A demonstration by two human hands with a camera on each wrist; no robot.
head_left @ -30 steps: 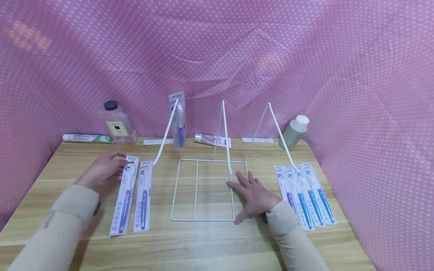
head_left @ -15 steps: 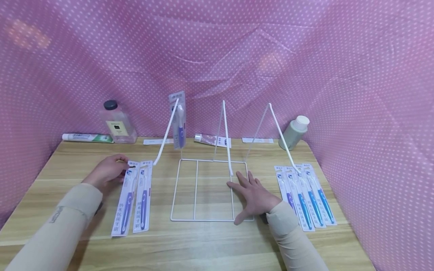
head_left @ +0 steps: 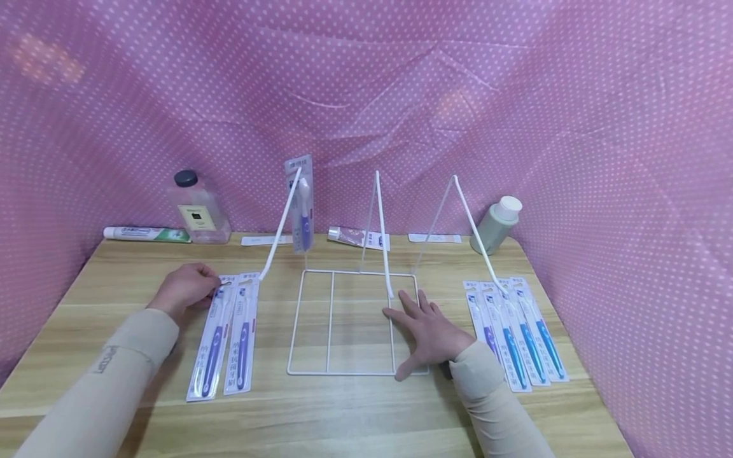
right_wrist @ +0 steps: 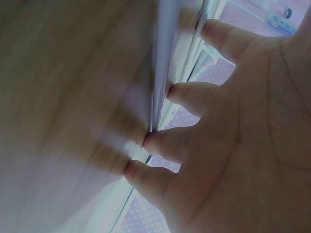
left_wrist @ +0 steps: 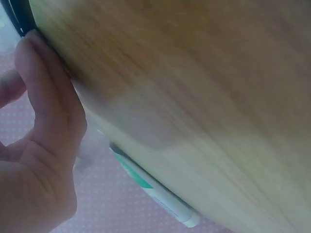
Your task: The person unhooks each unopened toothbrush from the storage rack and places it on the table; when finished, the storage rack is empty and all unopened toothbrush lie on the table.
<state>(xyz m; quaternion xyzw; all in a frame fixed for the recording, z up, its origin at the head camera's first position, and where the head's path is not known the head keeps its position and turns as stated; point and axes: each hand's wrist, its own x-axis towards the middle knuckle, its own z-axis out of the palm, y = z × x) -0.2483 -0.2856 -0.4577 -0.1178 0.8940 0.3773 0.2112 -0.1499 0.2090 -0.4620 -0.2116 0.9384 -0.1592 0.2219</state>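
Observation:
My left hand is at the top left corner of a packaged purple toothbrush, pinching its edge with curled fingers. Another packaged purple toothbrush lies close beside it on the right. The left wrist view shows my fingertips at a dark edge, too blurred to name. My right hand is spread flat over the right side of the white wire rack, fingertips down on the table and wire. A further packaged toothbrush hangs on the rack's left arm.
Several packaged toothbrushes, mostly blue, lie fanned at the right. Along the back are a toothpaste tube, a black-capped bottle, a pink tube and a white-capped bottle. Two rack arms slant forward above the base.
My left hand has shifted slightly right and nearer, bringing the top of the left toothbrush pack beside its neighbour. My right hand has stayed in place.

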